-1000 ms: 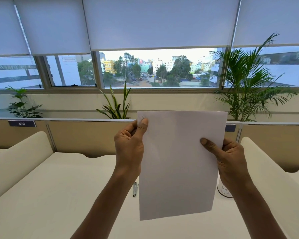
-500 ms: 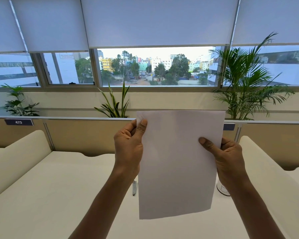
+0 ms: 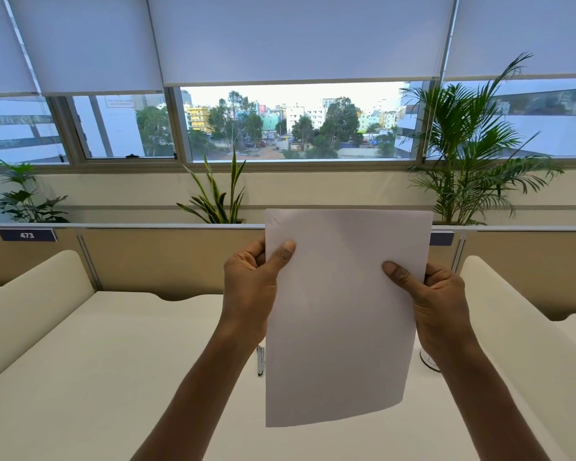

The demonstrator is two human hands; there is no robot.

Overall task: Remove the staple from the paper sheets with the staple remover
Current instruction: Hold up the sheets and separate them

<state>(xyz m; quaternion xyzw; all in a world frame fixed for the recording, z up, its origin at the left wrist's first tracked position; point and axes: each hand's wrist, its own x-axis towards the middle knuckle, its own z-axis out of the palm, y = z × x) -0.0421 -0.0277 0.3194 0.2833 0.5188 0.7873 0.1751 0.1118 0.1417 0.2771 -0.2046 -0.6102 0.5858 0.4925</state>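
White paper sheets (image 3: pixel 340 314) are held upright in front of me above the desk. My left hand (image 3: pixel 250 287) pinches their left edge, thumb on the front. My right hand (image 3: pixel 436 304) grips the right edge, thumb on the front too. Small dents show at the top left corner (image 3: pixel 274 222) of the sheets; I cannot make out a staple there. A slim metal tool (image 3: pixel 260 361), possibly the staple remover, lies on the desk just left of the sheets, partly hidden by my left forearm.
The cream desk (image 3: pixel 113 377) has padded dividers on the left (image 3: pixel 30 304) and right (image 3: pixel 519 327). A round clear object (image 3: pixel 428 361) stands on the desk behind my right wrist. Beige partition panels (image 3: pixel 163 257) and potted plants (image 3: pixel 217 197) line the back under the windows.
My left thumb has slid down from the top left corner of the sheets, leaving that corner bare. The sheets stay held up in both hands.
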